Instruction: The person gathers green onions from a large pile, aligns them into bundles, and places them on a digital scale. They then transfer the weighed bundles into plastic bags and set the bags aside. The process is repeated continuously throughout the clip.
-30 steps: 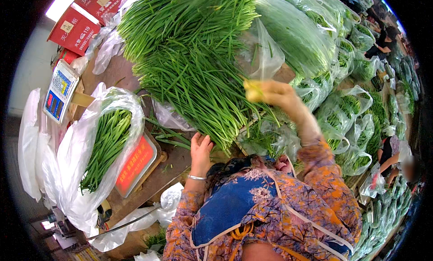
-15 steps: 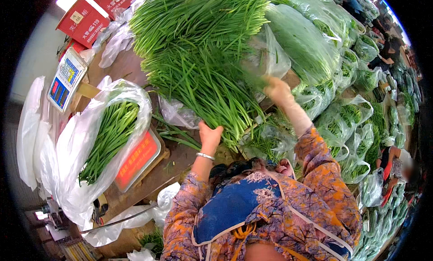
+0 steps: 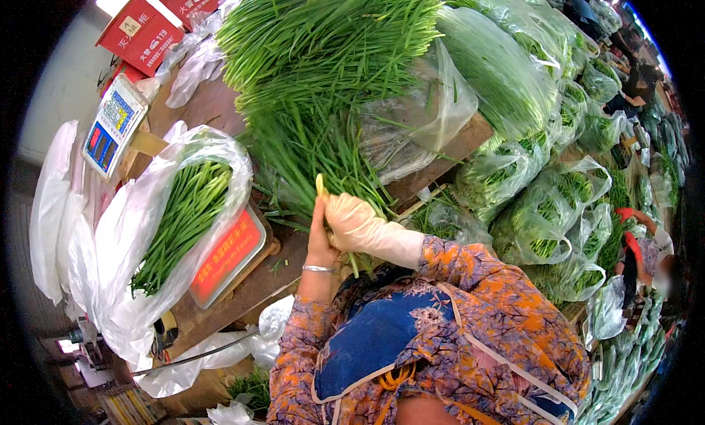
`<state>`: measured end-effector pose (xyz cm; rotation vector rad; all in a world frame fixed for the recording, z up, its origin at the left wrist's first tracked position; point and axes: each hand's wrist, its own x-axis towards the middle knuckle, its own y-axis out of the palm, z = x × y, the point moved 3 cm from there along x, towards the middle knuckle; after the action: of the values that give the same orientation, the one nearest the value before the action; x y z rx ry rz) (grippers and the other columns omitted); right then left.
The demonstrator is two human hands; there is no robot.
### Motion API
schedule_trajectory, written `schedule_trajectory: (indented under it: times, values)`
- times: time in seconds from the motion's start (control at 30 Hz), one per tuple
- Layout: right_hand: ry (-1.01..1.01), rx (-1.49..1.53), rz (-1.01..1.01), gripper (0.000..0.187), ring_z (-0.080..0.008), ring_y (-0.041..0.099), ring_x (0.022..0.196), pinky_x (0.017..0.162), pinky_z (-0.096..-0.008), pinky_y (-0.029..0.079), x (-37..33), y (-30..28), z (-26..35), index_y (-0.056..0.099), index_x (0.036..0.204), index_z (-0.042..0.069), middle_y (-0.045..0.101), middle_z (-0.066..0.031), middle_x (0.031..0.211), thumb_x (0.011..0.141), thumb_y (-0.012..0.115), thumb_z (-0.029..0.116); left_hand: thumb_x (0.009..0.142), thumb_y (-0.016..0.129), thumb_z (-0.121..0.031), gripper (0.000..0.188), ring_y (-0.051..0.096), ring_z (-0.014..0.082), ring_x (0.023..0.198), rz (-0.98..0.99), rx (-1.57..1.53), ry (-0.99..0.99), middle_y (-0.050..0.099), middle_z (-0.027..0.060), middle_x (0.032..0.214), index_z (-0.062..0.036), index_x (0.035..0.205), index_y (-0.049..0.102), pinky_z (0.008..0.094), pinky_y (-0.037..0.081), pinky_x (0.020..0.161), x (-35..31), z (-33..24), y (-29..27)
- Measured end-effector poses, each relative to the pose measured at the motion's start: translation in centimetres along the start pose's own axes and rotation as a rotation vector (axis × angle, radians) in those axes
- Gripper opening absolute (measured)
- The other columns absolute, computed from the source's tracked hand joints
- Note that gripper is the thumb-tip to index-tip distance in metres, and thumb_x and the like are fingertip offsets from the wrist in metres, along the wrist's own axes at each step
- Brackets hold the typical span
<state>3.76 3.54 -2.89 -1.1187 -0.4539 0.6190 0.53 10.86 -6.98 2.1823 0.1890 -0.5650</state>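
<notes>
The left hand (image 3: 318,238) and gloved right hand (image 3: 358,221) clasp green stalks (image 3: 295,164) (long, slender, blurred).

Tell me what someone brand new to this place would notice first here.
Probably the big heap of long green leaves at the top centre. Just below it, the bare left hand and the right hand, in a pale glove, meet at the near end of the greens. At the left, an open whitish plastic bag holds more greens, near a scale display.
</notes>
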Motion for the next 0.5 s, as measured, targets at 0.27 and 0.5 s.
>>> schedule_trajectory:
  times: [0.27,0.5]
  values:
    - [0.166,1.137,-0.489,0.042,-0.0196,0.055,0.103,0.09,-0.0303,0.042,-1.6,-5.4,-12.2,0.042,0.124,-0.003,0.056,-0.0128,0.115,0.09,0.048,0.022,0.09,0.045,-0.033,0.04,0.055,0.024,0.1,-0.218,0.029,0.108,0.056,0.0087,0.113,-0.0045,0.118,0.049,0.0389,0.046,0.087,-0.5,-0.2,-2.5]
    - [0.11,0.256,-0.161,0.083,-0.0379,0.042,0.116,0.1,-0.0373,0.032,-2.7,0.2,-1.4,0.015,0.129,-0.018,0.043,-0.0352,0.118,0.078,0.055,0.034,0.091,0.042,-0.041,0.052,0.047,0.0241,0.112,-0.003,0.057,0.204,0.046,0.0086,0.126,-0.0062,0.129,0.038,0.0373,0.041,0.093,-1.1,-0.6,-1.0]
